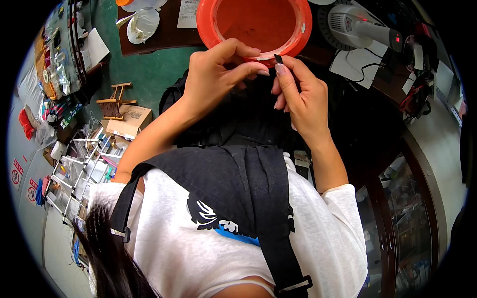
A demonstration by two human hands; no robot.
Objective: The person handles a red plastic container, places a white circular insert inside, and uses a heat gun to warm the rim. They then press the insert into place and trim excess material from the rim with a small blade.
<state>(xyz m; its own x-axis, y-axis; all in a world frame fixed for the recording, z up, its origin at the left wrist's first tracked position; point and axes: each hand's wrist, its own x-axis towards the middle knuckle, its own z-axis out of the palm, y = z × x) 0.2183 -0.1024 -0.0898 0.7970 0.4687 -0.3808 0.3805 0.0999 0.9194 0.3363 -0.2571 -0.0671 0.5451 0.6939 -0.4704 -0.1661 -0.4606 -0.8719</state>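
An orange-red round basin [205, 22] with a broad rim lies at the top of the view, at the desk's near edge. Whitish residue marks the inner side of its rim. My left hand [213, 74] has thumb and index finger closed around the near part of that rim. Close to its right, my right hand [303, 92] pinches a small flat black piece [278, 58] between thumb and fingers, its tip at the rim. What kind of piece it is, I cannot make out. The other fingers of both hands are curled.
A white handheld device [360, 27] with a red-lit display rests at the upper right, near a black cable [365, 69]. Crumpled film [143, 26] and a printed sheet [188, 14] lie left of the basin. A wooden stool [115, 102], cardboard box [131, 121] and cluttered rack [82, 169] stand left.
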